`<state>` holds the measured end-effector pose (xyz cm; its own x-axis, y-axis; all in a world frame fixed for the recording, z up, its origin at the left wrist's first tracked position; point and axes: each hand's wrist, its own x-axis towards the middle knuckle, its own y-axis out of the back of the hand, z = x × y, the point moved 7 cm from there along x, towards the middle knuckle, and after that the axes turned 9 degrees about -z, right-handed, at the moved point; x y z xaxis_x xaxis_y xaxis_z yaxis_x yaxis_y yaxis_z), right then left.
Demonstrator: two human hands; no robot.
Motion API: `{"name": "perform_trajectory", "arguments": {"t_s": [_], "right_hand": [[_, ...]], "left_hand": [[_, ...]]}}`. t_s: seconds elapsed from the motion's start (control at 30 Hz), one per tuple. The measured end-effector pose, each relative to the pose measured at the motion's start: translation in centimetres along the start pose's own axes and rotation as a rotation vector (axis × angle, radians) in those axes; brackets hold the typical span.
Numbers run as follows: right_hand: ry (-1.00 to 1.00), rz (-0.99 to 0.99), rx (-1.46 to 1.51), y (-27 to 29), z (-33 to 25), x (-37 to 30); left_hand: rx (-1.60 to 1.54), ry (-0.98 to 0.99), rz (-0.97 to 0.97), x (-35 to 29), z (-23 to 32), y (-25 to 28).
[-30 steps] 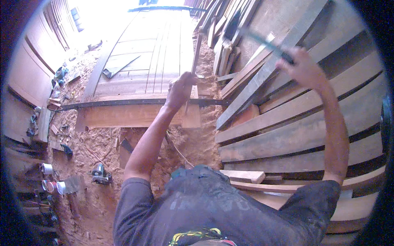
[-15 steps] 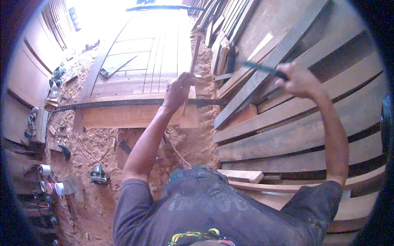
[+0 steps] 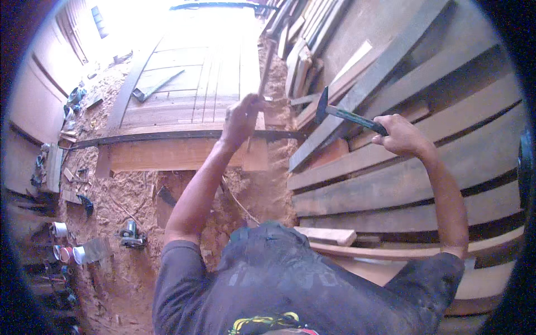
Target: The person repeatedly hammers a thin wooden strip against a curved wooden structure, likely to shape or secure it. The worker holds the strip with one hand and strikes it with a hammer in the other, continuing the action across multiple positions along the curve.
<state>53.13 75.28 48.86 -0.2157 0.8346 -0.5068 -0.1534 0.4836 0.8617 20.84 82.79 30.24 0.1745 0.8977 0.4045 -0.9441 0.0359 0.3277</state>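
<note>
1. My left hand [image 3: 241, 118], just above the middle of the frame, is clamped round a slim wooden strip [image 3: 267, 67], which slants up from my fist along the right edge of the door-like panel [image 3: 159, 113]. Whether it touches the panel there, I cannot tell.
2. My right hand [image 3: 403, 135], right of centre, is wrapped tight on the handle of a hammer [image 3: 354, 118]. Its dark head points left, well apart from the strip.
3. Done, as far as I can see: the panel lies in the upper middle with its boards side by side, one dark bar [image 3: 184, 134] across its near end and another [image 3: 223, 6] at the far end.
4. Left, as I judge it: the strip is in my fist, not seated anywhere that shows. Glare washes out the panel's far half, so I can't read the joints there.
5. For moving, a band of sawdust [image 3: 279, 139] runs between the panel's right edge and the planks [image 3: 368, 192] filling the right of the frame. A slanting grey board [image 3: 385, 67] borders the hammer's side.
6. A square [image 3: 157, 86] lies on the panel, left of my fist; a power tool [image 3: 133, 234] sits lower left.
</note>
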Motion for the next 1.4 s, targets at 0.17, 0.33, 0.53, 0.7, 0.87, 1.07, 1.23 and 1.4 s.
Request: {"name": "perform_trajectory", "arguments": {"t_s": [0.17, 0.33, 0.53, 0.7, 0.87, 1.07, 1.23, 1.4], "right_hand": [[-0.095, 0.269, 0.365, -12.5, 3.8, -3.2], [-0.325, 0.250, 0.924, -30.5, 2.3, -7.7], [-0.601, 0.120, 1.214, -41.6, 0.4, -11.3], [-0.515, 0.192, 1.042, -42.9, 0.5, -12.1], [-0.506, 0.112, 1.030, -41.1, -0.7, -9.6], [-0.455, 0.015, 0.987, -42.3, -0.4, -7.2], [-0.348, 0.020, 0.965, -41.3, -2.4, -4.3], [-0.172, 0.062, 0.909, -41.0, -3.5, -0.2]], "left_hand": [[-0.449, 0.038, 0.189, -4.8, -3.4, -1.2], [-0.546, 0.961, 0.294, -23.8, -18.0, -4.2], [-1.621, 0.849, 0.325, -21.1, -21.9, -13.4], [-1.913, 0.747, 0.400, -18.3, -24.5, -16.7], [-1.712, 0.779, 0.426, -19.0, -27.4, -16.4], [-0.652, 1.005, -0.052, -24.0, -22.5, -11.5], [0.316, 0.401, -0.525, -28.2, -12.2, 2.3], [0.878, 0.239, -0.844, -36.5, -12.8, 8.1]]}}
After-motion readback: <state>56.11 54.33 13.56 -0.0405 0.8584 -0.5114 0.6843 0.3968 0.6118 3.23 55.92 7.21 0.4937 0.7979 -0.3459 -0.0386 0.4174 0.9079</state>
